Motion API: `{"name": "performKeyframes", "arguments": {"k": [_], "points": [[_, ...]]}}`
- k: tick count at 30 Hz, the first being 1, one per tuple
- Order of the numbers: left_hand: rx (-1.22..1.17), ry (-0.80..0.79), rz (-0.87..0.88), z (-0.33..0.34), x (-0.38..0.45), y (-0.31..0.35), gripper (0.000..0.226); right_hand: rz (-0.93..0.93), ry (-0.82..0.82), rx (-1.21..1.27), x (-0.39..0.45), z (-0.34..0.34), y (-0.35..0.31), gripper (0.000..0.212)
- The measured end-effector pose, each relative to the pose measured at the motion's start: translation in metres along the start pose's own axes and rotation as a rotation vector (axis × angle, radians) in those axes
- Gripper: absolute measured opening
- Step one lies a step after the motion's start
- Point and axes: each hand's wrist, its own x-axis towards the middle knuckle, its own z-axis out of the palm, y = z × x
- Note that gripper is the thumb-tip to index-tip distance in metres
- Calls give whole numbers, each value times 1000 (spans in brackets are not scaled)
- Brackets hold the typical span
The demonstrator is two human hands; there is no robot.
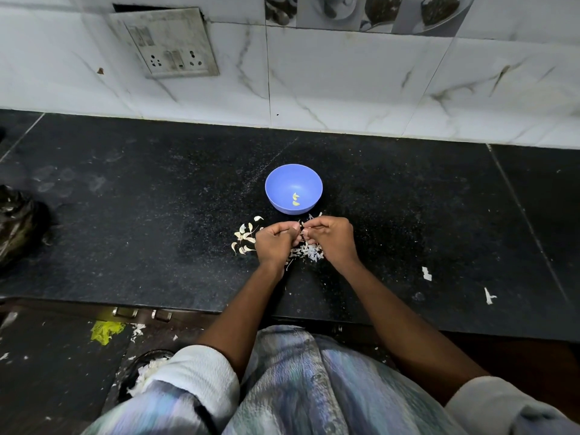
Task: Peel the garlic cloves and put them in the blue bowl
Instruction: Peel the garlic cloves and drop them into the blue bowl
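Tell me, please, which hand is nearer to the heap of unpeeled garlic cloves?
Left. The left hand borders the unpeeled cloves on their right; the right hand is farther right, beyond it.

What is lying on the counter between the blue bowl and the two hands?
In the head view, a few scraps of garlic skin lie on the counter just in front of the blue bowl, right where the hands meet. Otherwise that short stretch is bare.

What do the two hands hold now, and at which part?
Both the left hand and right hand pinch a small garlic clove between fingertips; which part cannot be told.
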Motion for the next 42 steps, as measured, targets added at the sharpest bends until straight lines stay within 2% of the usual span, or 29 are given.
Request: {"name": "performKeyframes", "arguments": {"k": [3,4,8,9,13,17,21,26,32,38,42], "points": [[263,23,161,-5,5,-9,24,127,26,169,4,-1,2,18],[347,33,201,-6,4,-9,24,160,36,212,6,0,2,18],[638,143,291,-6,-3,-1,5,208,53,322,8,2,-1,13],[643,150,318,-6,-4,0,4,202,41,328,7,3,-1,15],[540,81,418,-6,0,0,31,171,-10,349,4,2,0,33],[472,-2,466,-5,-3,2,25,182,-32,368,4,1,-3,42],[481,68,472,-3,-7,3,22,194,-70,426,2,2,-8,50],[513,167,523,-3,-10,6,20,246,-102,528,5,1,-7,46],[580,113,533,-5,-10,6,13,241,-114,518,3,-3,-9,47],[466,29,506,-7,-10,3,14,277,-131,459,0,-3,-9,31],[352,14,444,-8,-6,2,8,247,-135,520,0,-4,-11,29]]}}
